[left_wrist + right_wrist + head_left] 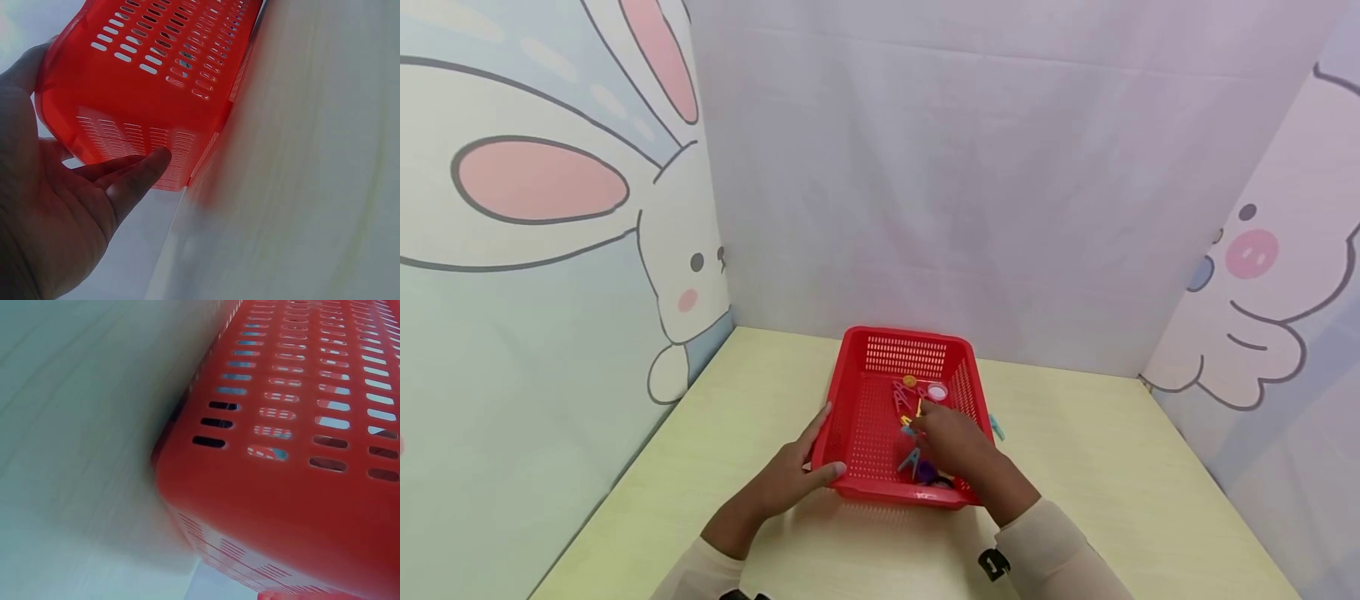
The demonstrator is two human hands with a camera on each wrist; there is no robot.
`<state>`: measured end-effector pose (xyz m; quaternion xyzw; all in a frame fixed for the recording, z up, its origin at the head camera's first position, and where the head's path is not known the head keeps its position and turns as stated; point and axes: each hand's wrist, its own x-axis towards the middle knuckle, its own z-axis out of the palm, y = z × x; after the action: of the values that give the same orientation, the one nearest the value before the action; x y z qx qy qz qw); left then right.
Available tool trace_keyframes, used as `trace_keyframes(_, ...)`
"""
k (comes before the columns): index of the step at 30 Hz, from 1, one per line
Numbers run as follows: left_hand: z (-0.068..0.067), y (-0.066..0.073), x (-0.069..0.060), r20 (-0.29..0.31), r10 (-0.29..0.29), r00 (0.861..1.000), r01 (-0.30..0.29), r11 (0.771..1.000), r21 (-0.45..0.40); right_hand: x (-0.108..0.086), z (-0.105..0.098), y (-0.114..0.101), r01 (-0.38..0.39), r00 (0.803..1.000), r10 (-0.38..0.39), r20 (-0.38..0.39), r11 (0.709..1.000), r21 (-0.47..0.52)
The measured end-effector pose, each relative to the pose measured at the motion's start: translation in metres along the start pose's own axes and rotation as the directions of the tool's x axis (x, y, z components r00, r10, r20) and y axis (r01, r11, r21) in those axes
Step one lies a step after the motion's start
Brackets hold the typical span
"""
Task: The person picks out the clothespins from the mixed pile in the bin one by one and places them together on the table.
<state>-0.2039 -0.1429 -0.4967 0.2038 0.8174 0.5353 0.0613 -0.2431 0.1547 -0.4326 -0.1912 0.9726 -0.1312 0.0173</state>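
A red basket (898, 492) with slotted walls stands on the table. At its near left corner my left hand (778, 479) grips the rim; the left wrist view shows the same hand (56, 194) against the basket's outside (137, 94). My right hand (958, 446) reaches inside, its fingertips beside a yellow clip (906, 421) and a teal piece (908, 431); whether they hold anything is unclear. Nearer the front are a grey-blue clip (910, 461) and a purple item (927, 472). In the right wrist view the basket wall (281, 494) mostly hides that hand.
Pink clips (901, 395), a yellow round piece (909, 381) and a white round piece with a pink edge (937, 391) lie farther back in the basket. A teal clip (996, 427) is outside its right wall. A pale curtain (955, 183) hangs behind the table (1075, 450).
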Motion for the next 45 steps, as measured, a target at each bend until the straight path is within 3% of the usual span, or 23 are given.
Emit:
trace_keyframes(8, -0.001, -0.001, 0.0, 0.001, 0.0, 1.0, 0.0, 1.0, 0.005, -0.001, -0.003, 0.0, 0.008, 0.999, -0.008, -0.031, 1.0, -0.004)
trace_keyframes(15, -0.002, -0.001, 0.0, 0.007, 0.007, 1.0, -0.007, 1.0, -0.007, -0.005, -0.01, 0.0, 0.026, 0.991, -0.032, -0.132, 0.998, -0.049)
trace_keyframes(20, -0.002, -0.001, 0.0, 0.007, 0.013, 1.0, -0.013, 1.0, 0.0, -0.009, -0.014, 0.003, 0.013, 0.967, -0.033, -0.251, 0.997, -0.08)
trace_keyframes(25, -0.002, 0.001, 0.0, 0.007, 0.001, 1.0, -0.001, 1.0, -0.008, -0.013, -0.019, 0.009, -0.004, 0.928, -0.029, -0.372, 0.996, -0.087)
trace_keyframes(28, -0.002, 0.002, -0.001, 0.007, 0.0, 1.0, 0.0, 1.0, -0.011, -0.015, -0.02, 0.015, 0.006, 0.892, -0.034, -0.451, 0.998, -0.064)
trace_keyframes(30, -0.002, 0.002, 0.0, 0.008, -0.001, 1.0, 0.001, 1.0, -0.011, -0.016, -0.021, 0.02, 0.021, 0.857, -0.046, -0.513, 0.998, -0.056)
trace_keyframes(40, -0.002, -0.001, 0.0, 0.014, 0.005, 1.0, -0.005, 1.0, -0.007, -0.018, -0.017, 0.05, 0.093, 0.639, -0.108, -0.761, 0.994, -0.062)
trace_keyframes(45, -0.002, 0.001, 0.0, 0.013, -0.004, 1.0, 0.005, 1.0, -0.006, -0.018, -0.014, 0.066, 0.087, 0.57, -0.073, -0.818, 0.996, -0.028)
